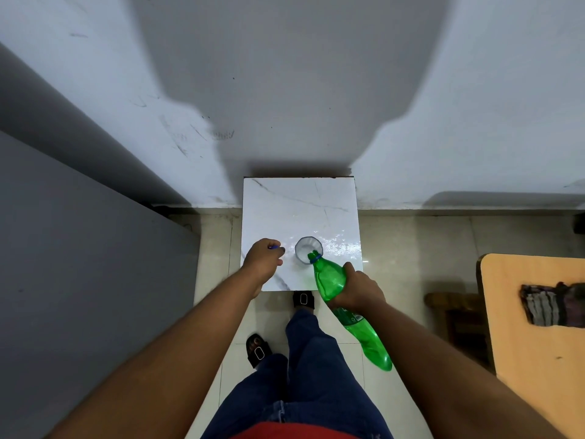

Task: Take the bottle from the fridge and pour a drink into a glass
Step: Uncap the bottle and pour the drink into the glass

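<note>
A green plastic bottle (pixel 329 282) is tilted steeply, its uncapped neck over the rim of a clear faceted glass (pixel 307 249). My right hand (pixel 357 289) grips the bottle around its middle. The glass stands near the front of a small white marble-topped table (pixel 300 204) and holds a little pale liquid. My left hand (pixel 264 259) rests on the table left of the glass, fingers closed around a small blue bottle cap (pixel 274 247), only partly visible.
A grey fridge side (pixel 79 280) stands on the left. A pale wall is behind the table. A wooden table (pixel 538 343) with a folded cloth (pixel 550 305) is on the right, a wooden stool (pixel 456 315) beside it. My legs and black sandals are below.
</note>
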